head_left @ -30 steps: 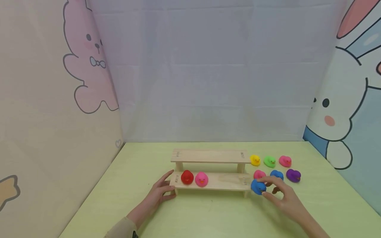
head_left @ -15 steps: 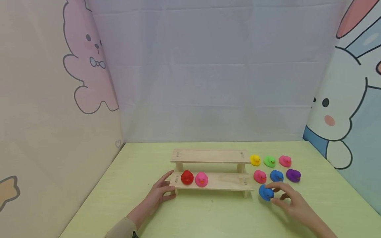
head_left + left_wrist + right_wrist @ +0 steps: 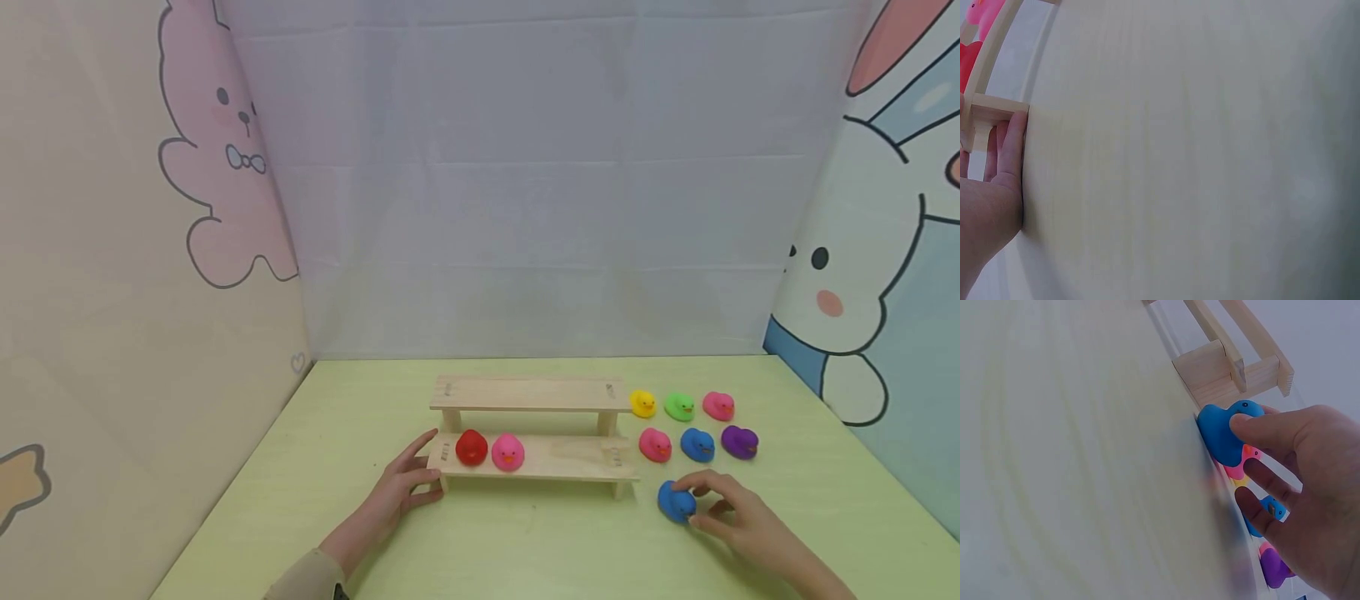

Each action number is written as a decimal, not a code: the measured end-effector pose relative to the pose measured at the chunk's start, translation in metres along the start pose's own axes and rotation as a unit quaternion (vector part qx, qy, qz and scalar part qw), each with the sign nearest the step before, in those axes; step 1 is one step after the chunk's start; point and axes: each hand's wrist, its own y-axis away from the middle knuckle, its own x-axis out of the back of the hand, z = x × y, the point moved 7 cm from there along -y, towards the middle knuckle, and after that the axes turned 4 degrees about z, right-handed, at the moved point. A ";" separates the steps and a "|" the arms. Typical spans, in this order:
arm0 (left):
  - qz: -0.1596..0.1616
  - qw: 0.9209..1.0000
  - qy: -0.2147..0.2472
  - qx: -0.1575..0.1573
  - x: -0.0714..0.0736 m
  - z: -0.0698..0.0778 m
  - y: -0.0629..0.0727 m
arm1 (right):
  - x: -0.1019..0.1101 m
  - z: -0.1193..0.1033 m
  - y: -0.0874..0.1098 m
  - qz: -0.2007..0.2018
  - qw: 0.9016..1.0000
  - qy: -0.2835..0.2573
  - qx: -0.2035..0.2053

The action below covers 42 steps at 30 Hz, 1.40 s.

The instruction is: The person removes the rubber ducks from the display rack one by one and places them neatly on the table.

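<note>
My right hand (image 3: pixel 742 518) pinches a blue rubber duck (image 3: pixel 677 503) between thumb and fingers, low over the table right of the shelf. In the right wrist view the thumb lies across that blue duck (image 3: pixel 1219 434), other fingers apart below. My left hand (image 3: pixel 403 482) rests its fingers against the left end of a two-step wooden shelf (image 3: pixel 566 456). The left wrist view has these fingers (image 3: pixel 1012 147) nearly straight against the shelf leg (image 3: pixel 997 107). A red duck (image 3: pixel 472 447) and a pink duck (image 3: pixel 508 452) sit side by side on the lower step's left half.
Right of the shelf, more ducks stand in two rows: yellow (image 3: pixel 642 404), green (image 3: pixel 679 407) and pink (image 3: pixel 718 407) behind; pink (image 3: pixel 655 445), blue (image 3: pixel 697 445) and purple (image 3: pixel 740 442) in front. The upper step (image 3: pixel 528 393) is bare wood. Printed cloth walls (image 3: pixel 480 208) enclose the table.
My right hand has carried the blue duck from beside the shelf's lower right end rightward and toward me. The left hand and shelf have stayed put.
</note>
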 end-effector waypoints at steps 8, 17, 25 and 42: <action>-0.005 1.000 0.001 -0.003 0.000 -0.001 -0.001 | 0.000 0.006 -0.002 -0.032 0.998 -0.001 -0.055; -0.010 1.000 -0.001 -0.004 0.002 -0.003 -0.002 | 0.001 0.011 -0.003 -0.050 0.994 0.001 -0.101; -0.010 1.000 -0.001 -0.004 0.001 -0.003 -0.001 | 0.000 0.012 -0.004 -0.061 0.991 -0.012 -0.116; -0.007 1.000 -0.002 -0.004 0.000 -0.001 -0.001 | 0.003 0.016 -0.005 -0.068 0.991 -0.010 -0.115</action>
